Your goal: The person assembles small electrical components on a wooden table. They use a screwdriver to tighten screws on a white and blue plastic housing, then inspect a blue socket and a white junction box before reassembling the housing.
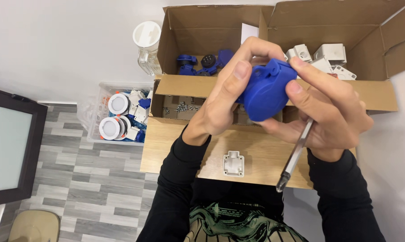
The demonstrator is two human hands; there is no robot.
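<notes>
Both hands are gripping the blue socket cover (266, 92) above the cardboard box (274, 92): left hand (222, 105) steadying, right hand (328, 116) also pinning a screwdriver (295, 154), tip down, ready.

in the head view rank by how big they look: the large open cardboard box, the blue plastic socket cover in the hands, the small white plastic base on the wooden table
1. Large open cardboard box
2. Blue plastic socket cover, though it is held nearer the camera, which enlarges it
3. Small white plastic base on the wooden table
</notes>
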